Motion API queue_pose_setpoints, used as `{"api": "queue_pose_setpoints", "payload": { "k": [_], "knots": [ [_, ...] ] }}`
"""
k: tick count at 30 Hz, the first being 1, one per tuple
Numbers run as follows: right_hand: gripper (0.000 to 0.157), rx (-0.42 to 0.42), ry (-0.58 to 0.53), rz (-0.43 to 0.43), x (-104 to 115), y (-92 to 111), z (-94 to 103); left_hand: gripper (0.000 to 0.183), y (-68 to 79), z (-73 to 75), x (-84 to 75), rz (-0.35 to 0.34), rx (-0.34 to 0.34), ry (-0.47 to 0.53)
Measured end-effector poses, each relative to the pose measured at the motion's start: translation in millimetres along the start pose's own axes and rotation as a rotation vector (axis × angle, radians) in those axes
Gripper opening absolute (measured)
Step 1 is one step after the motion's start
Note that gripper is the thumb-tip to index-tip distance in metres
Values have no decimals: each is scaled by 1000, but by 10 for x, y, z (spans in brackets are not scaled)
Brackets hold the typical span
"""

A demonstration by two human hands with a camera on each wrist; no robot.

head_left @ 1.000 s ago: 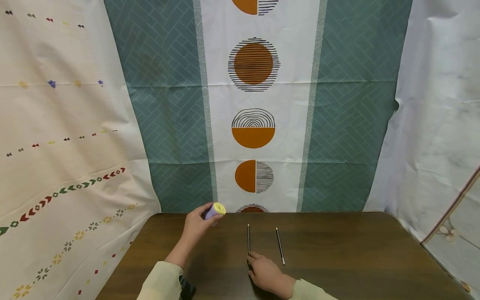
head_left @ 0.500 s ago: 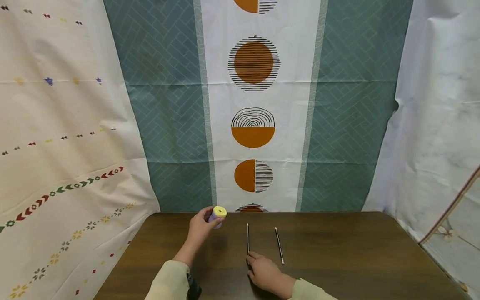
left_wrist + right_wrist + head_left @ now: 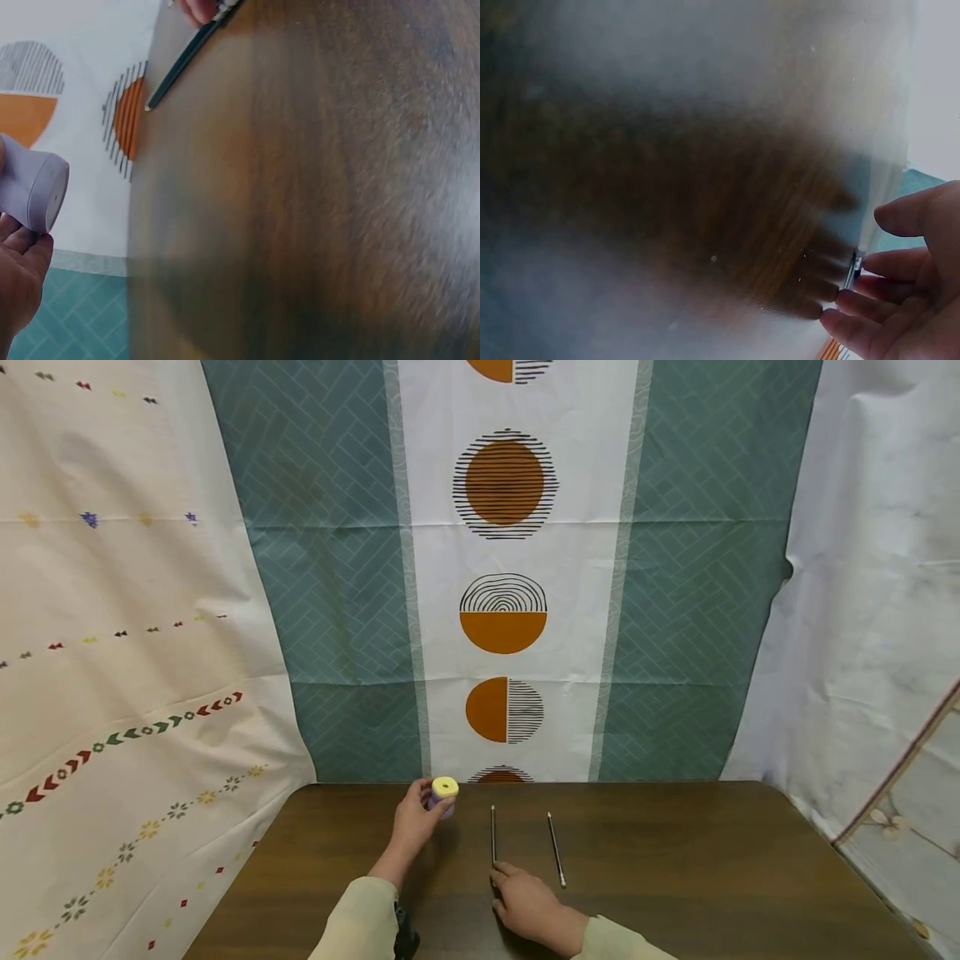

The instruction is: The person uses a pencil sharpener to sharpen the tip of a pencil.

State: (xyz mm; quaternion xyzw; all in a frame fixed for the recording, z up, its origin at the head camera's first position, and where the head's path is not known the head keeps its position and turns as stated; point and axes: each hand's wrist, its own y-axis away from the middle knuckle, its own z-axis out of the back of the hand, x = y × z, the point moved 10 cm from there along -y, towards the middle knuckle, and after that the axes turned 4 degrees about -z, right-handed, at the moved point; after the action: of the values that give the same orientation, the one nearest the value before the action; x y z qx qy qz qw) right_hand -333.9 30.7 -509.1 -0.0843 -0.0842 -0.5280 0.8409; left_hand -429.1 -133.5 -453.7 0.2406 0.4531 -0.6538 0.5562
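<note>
My left hand (image 3: 414,820) grips a pencil sharpener, lavender with a yellow top (image 3: 445,787) that has a small dark hole, over the far left part of the table. In the left wrist view its lavender body (image 3: 31,186) shows, held between thumb and fingers. My right hand (image 3: 528,903) rests low on the table, fingertips touching the near end of a dark pencil (image 3: 493,833). The right wrist view has these fingers (image 3: 870,307) loosely extended at the pencil's end (image 3: 855,264), the thumb apart from them.
A second dark pencil (image 3: 557,850) with a pale eraser end lies to the right of the first. Behind the brown wooden table (image 3: 675,860) hangs a patterned green and white cloth (image 3: 577,610). Pale cloths hang at both sides.
My left hand has moved slightly right and lower with the pencil sharpener, turning it from tilted to nearly upright, yellow top up. My right hand stays at the pencil.
</note>
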Motion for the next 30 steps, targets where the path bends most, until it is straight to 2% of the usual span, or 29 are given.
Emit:
{"api": "queue_pose_setpoints", "payload": {
  "k": [8, 16, 20, 30],
  "knots": [
    [42, -50, 22, 18, 19, 8, 23, 52, -5, -143, 102, -30, -14, -2],
    [42, -53, 13, 18, 17, 13, 14, 52, 50, -237, 196, 0, 21, -65],
    [42, -48, 14, 12, 6, 9, 7, 50, 64, -271, 226, 4, 25, -73],
    [43, -51, 7, 20, 10, 6, 19, 49, 106, -392, 311, 66, 62, -68]
  ]
}}
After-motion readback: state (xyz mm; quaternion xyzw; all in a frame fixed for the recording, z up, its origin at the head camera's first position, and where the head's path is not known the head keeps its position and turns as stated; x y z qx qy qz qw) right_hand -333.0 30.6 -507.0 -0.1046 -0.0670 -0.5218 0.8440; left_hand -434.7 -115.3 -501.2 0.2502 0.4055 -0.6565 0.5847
